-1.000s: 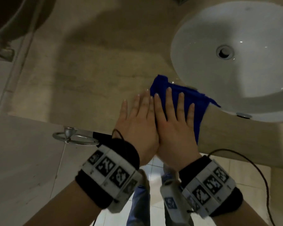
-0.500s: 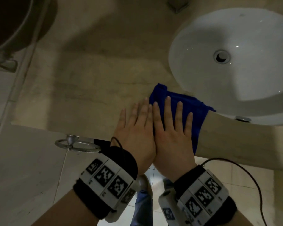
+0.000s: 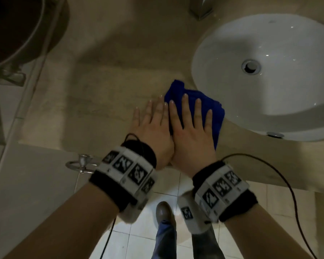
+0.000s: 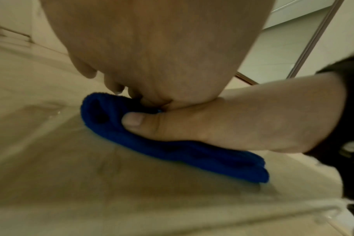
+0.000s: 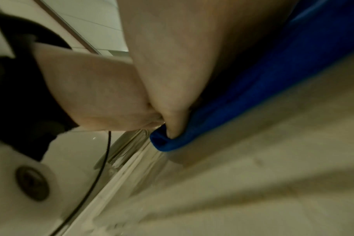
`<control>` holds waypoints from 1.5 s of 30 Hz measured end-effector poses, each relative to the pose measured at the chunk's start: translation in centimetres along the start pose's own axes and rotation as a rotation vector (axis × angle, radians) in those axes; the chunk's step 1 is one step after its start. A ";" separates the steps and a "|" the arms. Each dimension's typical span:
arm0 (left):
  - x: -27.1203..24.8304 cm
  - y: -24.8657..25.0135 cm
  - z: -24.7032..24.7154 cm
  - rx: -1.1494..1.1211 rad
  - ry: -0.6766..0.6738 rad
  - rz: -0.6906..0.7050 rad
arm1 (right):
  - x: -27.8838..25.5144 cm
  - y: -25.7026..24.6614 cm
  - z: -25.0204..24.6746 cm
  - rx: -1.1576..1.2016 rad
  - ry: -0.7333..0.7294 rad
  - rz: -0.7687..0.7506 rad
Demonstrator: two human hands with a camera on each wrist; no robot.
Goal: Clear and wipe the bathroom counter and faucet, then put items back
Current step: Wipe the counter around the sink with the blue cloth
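Beige stone bench (image 3: 86, 101) fills most of the head view, dim and streaked, with a white basin (image 3: 269, 101) sunk into it on the right. The right grip (image 3: 193, 131) lies palm-down on a folded blue cloth (image 3: 218, 116), fingers straight and spread across the top; in the left wrist view its thumb (image 4: 144, 123) presses against the cloth's (image 4: 172, 153) folded side edge. The left grip (image 3: 153, 133) lies flat just beside it, fingers straight and together, its inner edge touching the right hand; its fingertips reach the cloth's left edge, while the rest of the palm rests on bare bench. Both grips are flat and open, pressing rather than clasping. The cloth sits near the front edge of the bench, just beside the basin's rim. Each wrist carries a black band with white marker tiles, and a black cable (image 3: 281, 176) loops off the right one. Beyond the hands, the drain (image 3: 251, 66) shows in the basin. A chrome ring (image 3: 80, 163) is mounted below the bench front at left. Pale floor tiles and a shoe (image 3: 164, 210) show underneath.
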State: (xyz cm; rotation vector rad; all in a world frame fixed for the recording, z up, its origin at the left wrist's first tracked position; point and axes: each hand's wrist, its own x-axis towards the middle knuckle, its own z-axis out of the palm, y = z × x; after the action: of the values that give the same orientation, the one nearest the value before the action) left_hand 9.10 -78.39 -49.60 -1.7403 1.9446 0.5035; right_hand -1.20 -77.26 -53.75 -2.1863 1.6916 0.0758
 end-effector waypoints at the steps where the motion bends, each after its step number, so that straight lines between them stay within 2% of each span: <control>1: -1.1 0.2 0.6 -0.001 0.001 0.010 | -1.1 -0.2 0.4 -0.007 0.003 -0.006; 6: -2.7 0.3 1.9 0.002 -0.007 -0.001 | -2.7 -0.3 1.1 -0.032 0.003 -0.008; 13: 2.4 -0.8 -1.4 -0.011 -0.062 -0.082 | 3.2 0.1 -0.6 -0.038 0.009 -0.049; 17: 4.7 -1.3 -3.2 -0.027 -0.091 -0.132 | 6.1 0.2 -1.4 -0.036 -0.040 -0.068; 23: 1.9 -0.7 -0.7 -0.029 -0.016 -0.084 | 2.6 0.3 -1.1 0.000 -0.018 -0.107; 27: -1.4 0.0 1.2 -0.027 0.001 -0.053 | -0.3 1.5 -2.1 0.123 -0.151 -0.198; 30: -2.2 1.1 1.5 -0.043 0.137 -0.056 | -1.1 3.4 -4.2 0.264 -0.205 -0.239; 32: -2.0 2.5 1.2 -0.124 0.214 -0.030 | -1.7 4.4 -5.0 0.223 -0.202 -0.230; 35: -0.9 4.5 0.8 -0.188 0.135 -0.042 | -2.4 5.2 -5.1 0.116 -0.268 -0.189; 38: 0.6 5.6 1.1 -0.108 0.037 -0.087 | -2.0 5.3 -4.8 0.032 -0.311 -0.198; 45: 4.0 4.6 0.9 -0.090 0.100 -0.140 | 1.5 4.7 -5.4 0.010 -0.308 -0.182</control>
State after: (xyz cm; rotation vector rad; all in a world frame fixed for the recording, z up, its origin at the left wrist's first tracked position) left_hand 4.30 -80.56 -52.86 -1.9769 1.8754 0.4679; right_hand -6.16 -81.36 -50.35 -2.1785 1.3187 0.3360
